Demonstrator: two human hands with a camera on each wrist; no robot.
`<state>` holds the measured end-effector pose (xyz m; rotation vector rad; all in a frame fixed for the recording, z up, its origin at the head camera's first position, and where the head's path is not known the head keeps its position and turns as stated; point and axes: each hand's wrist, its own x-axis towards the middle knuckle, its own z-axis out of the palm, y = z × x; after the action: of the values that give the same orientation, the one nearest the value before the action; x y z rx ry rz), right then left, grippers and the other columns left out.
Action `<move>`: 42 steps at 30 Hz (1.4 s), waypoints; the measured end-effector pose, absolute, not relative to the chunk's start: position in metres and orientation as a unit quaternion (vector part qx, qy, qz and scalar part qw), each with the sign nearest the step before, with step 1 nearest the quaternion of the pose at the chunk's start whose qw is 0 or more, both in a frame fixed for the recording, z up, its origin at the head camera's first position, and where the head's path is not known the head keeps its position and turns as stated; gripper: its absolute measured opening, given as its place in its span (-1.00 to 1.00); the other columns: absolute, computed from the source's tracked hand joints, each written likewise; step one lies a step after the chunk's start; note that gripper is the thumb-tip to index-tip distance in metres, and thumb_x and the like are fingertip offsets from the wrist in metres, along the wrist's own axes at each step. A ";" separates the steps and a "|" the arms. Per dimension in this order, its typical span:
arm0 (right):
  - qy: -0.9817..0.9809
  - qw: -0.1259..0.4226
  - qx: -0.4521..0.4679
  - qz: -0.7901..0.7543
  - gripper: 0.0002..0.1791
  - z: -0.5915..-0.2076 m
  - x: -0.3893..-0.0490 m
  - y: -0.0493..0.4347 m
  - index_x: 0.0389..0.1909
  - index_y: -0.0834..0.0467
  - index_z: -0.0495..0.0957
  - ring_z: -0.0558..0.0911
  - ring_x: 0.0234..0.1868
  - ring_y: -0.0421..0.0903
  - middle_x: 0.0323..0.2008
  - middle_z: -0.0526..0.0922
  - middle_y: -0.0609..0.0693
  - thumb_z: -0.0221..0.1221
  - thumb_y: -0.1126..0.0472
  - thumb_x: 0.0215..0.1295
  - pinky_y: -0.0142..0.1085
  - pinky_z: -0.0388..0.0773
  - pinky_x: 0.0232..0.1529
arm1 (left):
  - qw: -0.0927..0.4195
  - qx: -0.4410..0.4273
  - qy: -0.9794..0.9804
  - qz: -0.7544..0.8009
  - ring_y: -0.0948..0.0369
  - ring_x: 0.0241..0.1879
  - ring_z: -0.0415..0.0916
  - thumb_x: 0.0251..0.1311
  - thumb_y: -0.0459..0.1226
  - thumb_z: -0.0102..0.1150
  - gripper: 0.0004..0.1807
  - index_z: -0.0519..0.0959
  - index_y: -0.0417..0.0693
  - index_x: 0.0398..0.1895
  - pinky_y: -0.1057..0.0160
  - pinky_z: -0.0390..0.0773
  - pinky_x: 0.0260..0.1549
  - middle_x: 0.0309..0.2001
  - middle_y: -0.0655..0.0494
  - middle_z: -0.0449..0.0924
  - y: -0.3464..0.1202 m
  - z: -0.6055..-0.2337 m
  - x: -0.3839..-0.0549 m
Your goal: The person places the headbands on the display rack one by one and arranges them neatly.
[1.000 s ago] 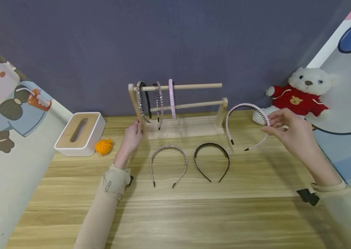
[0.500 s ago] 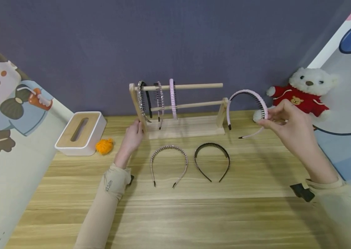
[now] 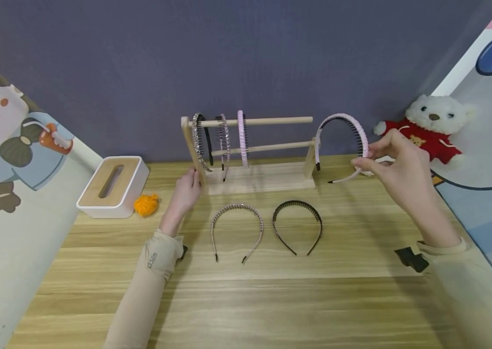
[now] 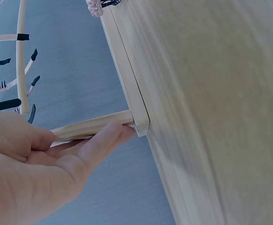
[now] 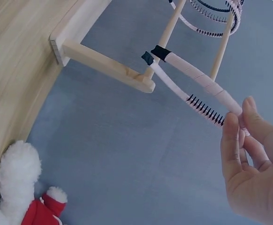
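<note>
My right hand (image 3: 407, 167) pinches a pink wrapped headband (image 3: 361, 138) with dark inner teeth by one side, holding it raised just right of the wooden headband rack (image 3: 263, 182). In the right wrist view, the dark tips of the headband (image 5: 204, 82) overlap the rack's rods. My left hand (image 3: 186, 188) grips the rack's left upright, thumb and fingers about the wood (image 4: 94, 124). Towards the left of the rods hang a glittery headband (image 3: 196, 140), a beaded one (image 3: 227, 138) and a pink one (image 3: 242, 138). A beaded headband (image 3: 237, 206) and a black toothed headband (image 3: 297, 202) lie before the rack.
A white tissue box (image 3: 106, 212) with a wooden lid stands at the left, beside an orange fluffy ball (image 3: 146, 205). At the back right sits a white teddy bear (image 3: 435, 114) in a red top. A dark wall (image 3: 246, 58) rises behind the rack.
My right hand has moved left and up with the pink headband, bringing it close to the rack's right end. My left hand stays on the upright.
</note>
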<state>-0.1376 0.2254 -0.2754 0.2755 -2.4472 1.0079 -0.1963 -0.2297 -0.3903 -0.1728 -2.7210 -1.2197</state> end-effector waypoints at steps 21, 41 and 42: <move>-0.872 0.270 0.136 0.386 -0.61 -0.262 -0.154 0.198 -0.17 0.37 0.52 0.55 -0.28 -0.62 -0.18 0.73 0.18 0.56 0.39 0.18 -0.63 0.41 -0.27 | 0.049 -0.032 -0.924 -0.379 -0.05 -0.35 0.44 0.75 -0.28 -0.35 -0.57 0.45 -0.47 0.24 -0.06 0.53 -0.31 -0.30 -0.17 0.50 -0.223 -0.378 -0.189; -0.850 0.283 0.166 0.413 -0.59 -0.257 -0.172 0.171 -0.17 0.37 0.54 0.58 -0.30 -0.55 -0.24 0.71 0.15 0.59 0.33 0.17 -0.56 0.44 -0.28 | 0.048 -0.032 -0.924 -0.378 -0.01 -0.39 0.41 0.76 -0.26 -0.34 -0.57 0.46 -0.44 0.22 0.02 0.49 -0.39 -0.33 -0.14 0.47 -0.223 -0.379 -0.191; -0.847 0.281 0.170 0.418 -0.59 -0.256 -0.172 0.169 -0.17 0.38 0.53 0.58 -0.30 -0.53 -0.24 0.71 0.15 0.58 0.34 0.18 -0.56 0.44 -0.27 | 0.049 -0.033 -0.925 -0.376 -0.02 -0.38 0.42 0.76 -0.26 -0.35 -0.57 0.47 -0.44 0.20 0.00 0.50 -0.36 -0.33 -0.14 0.48 -0.223 -0.379 -0.191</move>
<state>-0.1725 0.1690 -0.2564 0.4547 -2.2716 1.1191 -0.1911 -0.2233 -0.3792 -0.1013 -2.8171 -1.1448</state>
